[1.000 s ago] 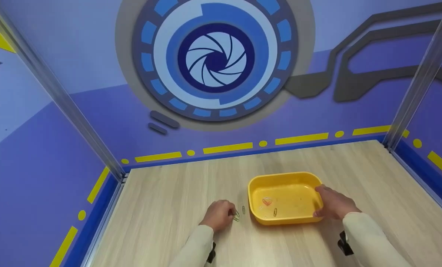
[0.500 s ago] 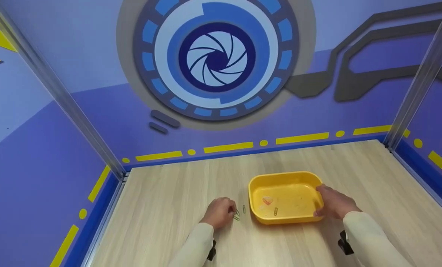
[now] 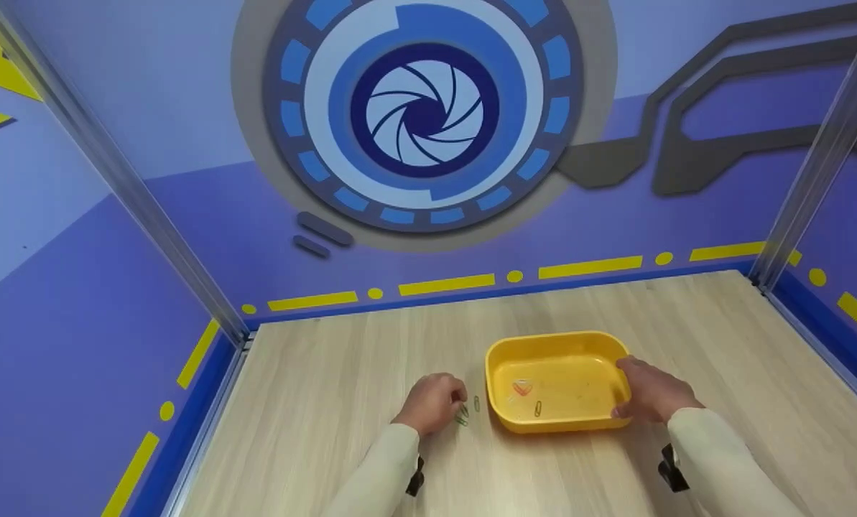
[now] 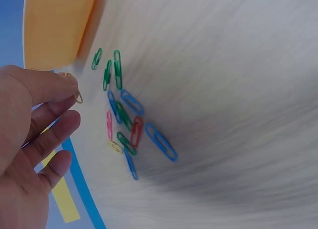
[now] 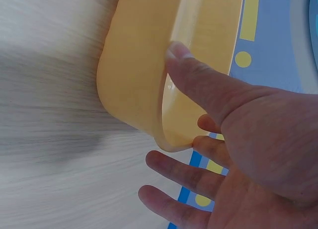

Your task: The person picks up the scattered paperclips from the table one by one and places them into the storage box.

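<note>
My left hand [image 3: 432, 403] is just left of the yellow plastic tray, over a group of paper clips. In the left wrist view its thumb and forefinger pinch a yellow paper clip [image 4: 79, 96], while the other fingers stay loosely bent. Scattered beside them lie several loose clips, among them a green clip [image 4: 118, 70], a blue clip [image 4: 161, 142], a red clip [image 4: 136, 132] and a pink clip [image 4: 109, 124]. My right hand [image 3: 658, 391] grips the tray [image 3: 494, 409] at its right end, thumb over the rim. Inside the tray are an orange-red clip [image 3: 521, 388] and a darker clip [image 3: 538, 408].
A pale wooden tabletop [image 3: 342, 373] carries everything. Blue-purple printed panels [image 3: 205, 237] wall it in at the back and both sides, with a metal post [image 3: 169, 237] at the back left corner.
My left hand has shifted slightly away from me, and more of the green clips show beneath its fingers. The right hand keeps its grip on the tray, which stays put.
</note>
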The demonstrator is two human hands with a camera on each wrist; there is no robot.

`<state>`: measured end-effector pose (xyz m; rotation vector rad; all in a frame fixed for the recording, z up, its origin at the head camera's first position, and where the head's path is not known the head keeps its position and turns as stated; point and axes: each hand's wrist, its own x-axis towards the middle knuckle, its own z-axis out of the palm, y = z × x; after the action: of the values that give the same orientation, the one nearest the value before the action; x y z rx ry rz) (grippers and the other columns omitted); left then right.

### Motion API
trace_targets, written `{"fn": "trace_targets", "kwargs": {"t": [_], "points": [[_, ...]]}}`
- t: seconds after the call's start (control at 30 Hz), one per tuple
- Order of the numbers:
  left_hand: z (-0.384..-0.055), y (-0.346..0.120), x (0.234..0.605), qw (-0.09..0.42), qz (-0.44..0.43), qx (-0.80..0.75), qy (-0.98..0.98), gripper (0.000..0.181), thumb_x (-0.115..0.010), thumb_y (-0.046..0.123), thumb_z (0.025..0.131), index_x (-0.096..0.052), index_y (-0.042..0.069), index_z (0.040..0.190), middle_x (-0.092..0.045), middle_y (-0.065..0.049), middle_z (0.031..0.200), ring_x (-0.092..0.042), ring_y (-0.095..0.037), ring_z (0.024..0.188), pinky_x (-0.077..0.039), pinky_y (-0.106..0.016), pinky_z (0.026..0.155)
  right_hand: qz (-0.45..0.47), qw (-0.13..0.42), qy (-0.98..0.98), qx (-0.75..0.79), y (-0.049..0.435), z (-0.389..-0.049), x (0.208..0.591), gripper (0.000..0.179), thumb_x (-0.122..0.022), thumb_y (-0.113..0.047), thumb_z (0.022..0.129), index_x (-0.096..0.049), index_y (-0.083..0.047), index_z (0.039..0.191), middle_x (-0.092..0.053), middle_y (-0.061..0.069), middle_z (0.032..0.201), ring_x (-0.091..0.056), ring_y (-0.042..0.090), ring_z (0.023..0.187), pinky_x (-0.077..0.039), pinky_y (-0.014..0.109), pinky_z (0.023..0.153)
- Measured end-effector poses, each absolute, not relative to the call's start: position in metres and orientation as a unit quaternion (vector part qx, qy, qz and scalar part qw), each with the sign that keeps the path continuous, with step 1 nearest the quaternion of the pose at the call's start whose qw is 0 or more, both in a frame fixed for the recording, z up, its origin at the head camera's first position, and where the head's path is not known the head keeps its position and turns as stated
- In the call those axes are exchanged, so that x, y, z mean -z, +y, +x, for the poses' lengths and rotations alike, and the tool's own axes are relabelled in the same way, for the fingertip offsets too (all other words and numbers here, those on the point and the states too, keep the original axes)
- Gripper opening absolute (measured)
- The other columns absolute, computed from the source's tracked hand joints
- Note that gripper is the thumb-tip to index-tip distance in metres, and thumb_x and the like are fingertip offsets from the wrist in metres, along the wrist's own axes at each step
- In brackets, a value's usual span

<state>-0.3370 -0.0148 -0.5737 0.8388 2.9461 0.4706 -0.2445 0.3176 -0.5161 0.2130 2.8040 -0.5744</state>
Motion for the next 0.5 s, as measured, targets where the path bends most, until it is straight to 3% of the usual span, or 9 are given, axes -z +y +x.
{"fn": "trace_targets", "kwargs": {"t": [0.5], "points": [[-0.339,-0.006,0.551,0.011,0.302,-0.144,0.942,0.01,-0.063,0.016,0.082,-0.07,0.021,0.087,-0.06,0.011,0.079,-0.05,-0.005,0.071,-0.045,-0.024,0.071,0.074,0.133,0.967,0.203,0.319,-0.247,0.519,0.081,-0.08,-0.032,0.064,-0.041,0.0,0.128,-0.046,0.024,0.129,-0.049,0.041,0.104,-0.034,0.061,0.092]]}}
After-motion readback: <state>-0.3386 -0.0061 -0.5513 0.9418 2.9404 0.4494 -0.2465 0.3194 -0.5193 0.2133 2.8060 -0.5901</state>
